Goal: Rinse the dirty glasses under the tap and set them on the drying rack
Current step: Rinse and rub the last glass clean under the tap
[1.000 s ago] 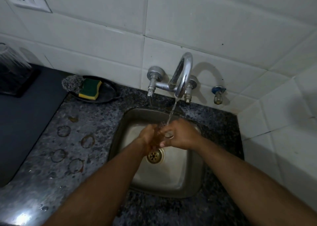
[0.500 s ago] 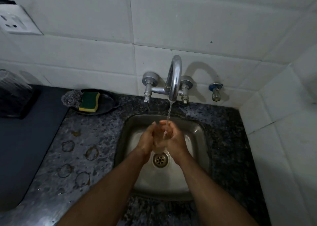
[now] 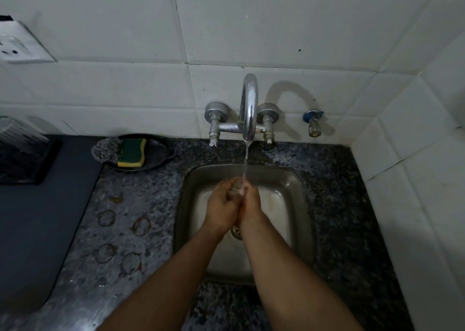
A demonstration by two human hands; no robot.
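Over the steel sink (image 3: 297,205) both my hands enclose a small clear glass (image 3: 234,192), of which only a sliver shows between the fingers. My left hand (image 3: 221,205) wraps it from the left and my right hand (image 3: 251,202) from the right. A thin stream of water falls from the chrome tap (image 3: 249,109) onto the glass and my fingers. Far left, an upturned clear glass (image 3: 17,139) stands on a dark rack (image 3: 42,169).
A dark dish (image 3: 161,152) behind the sink's left corner holds a green-yellow sponge (image 3: 132,152) and a steel scrubber (image 3: 107,149). Brown ring stains (image 3: 141,226) mark the speckled granite counter (image 3: 141,200). A dark mat (image 3: 37,230) covers the left. Tiled walls close the back and right.
My hands have drawn closer together around the glass and shifted slightly left under the stream. My head has moved, so the view is more centred on the tap.
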